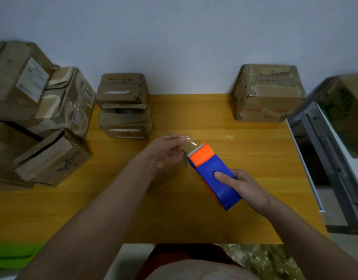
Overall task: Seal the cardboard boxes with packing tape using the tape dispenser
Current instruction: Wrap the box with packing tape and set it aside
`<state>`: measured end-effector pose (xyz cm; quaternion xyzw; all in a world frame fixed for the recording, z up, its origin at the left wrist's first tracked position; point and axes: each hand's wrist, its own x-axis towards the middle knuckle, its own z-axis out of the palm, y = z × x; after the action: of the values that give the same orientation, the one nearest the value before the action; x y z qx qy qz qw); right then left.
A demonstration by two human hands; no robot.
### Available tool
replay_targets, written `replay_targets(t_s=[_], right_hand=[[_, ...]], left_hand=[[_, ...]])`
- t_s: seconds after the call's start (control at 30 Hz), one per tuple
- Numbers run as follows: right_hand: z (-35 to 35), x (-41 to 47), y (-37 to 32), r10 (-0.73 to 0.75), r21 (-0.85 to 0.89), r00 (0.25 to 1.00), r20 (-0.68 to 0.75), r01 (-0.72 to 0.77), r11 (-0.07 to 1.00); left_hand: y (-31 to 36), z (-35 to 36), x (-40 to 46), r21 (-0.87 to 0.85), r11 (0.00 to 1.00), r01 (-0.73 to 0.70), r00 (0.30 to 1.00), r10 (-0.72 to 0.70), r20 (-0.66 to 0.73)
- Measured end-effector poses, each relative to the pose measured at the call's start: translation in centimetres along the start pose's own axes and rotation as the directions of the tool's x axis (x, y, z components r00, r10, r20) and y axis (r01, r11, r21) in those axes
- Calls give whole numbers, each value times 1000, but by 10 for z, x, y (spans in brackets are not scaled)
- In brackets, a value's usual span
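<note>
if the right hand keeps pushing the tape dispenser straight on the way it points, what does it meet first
Probably the left hand, which pinches the tape end right at the tape dispenser's toothed nose. Further along that up-left line stands the lower small box, though depth is hard to judge from this view.

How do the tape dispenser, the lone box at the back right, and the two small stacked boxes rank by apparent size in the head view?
1. Lone box at the back right, clearly largest.
2. Tape dispenser, though it is nearer the camera, so unsure.
3. The two small stacked boxes: upper box and lower box look alike.
</note>
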<state>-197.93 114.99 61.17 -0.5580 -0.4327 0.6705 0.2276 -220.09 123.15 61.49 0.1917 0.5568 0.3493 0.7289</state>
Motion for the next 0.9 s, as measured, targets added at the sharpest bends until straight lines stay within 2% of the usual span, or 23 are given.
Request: replay_targets(t_s=[0.07, 0.27, 0.4, 0.5, 0.57, 0.63, 0.73, 0.9], right_hand=[[4, 1, -3, 3, 1, 1000, 9, -3, 1000], [20, 4, -8, 13, 16, 1000, 14, -13, 1000], [28, 5, -9, 29, 46, 999, 15, -30, 998], [33, 5, -11, 26, 63, 1000, 11, -26, 998], [37, 7, -13, 27, 56, 1000, 12, -27, 998], [43, 10, -16, 30, 52, 999, 18, -31, 998], [51, 12, -19, 51, 51, 999, 4, -51, 997], [56, 20, -23, 92, -11, 995, -50, -92, 996]], left_hand=[[4, 0, 1, -57, 998, 8, 1000, -8, -13], [13, -2, 8, -42, 995, 85, 995, -87, -48], [17, -13, 10, -93, 988, 125, 992, -122, 36], [15, -22, 10, 55, 998, 11, 998, -14, 57], [12, -22, 10, 175, 981, -78, 994, 90, -59], [11, -23, 10, 204, 971, -125, 975, 158, -155], [12, -24, 12, 196, 971, -137, 964, 176, -198], [11, -33, 32, 513, 834, -204, 873, 392, -290]])
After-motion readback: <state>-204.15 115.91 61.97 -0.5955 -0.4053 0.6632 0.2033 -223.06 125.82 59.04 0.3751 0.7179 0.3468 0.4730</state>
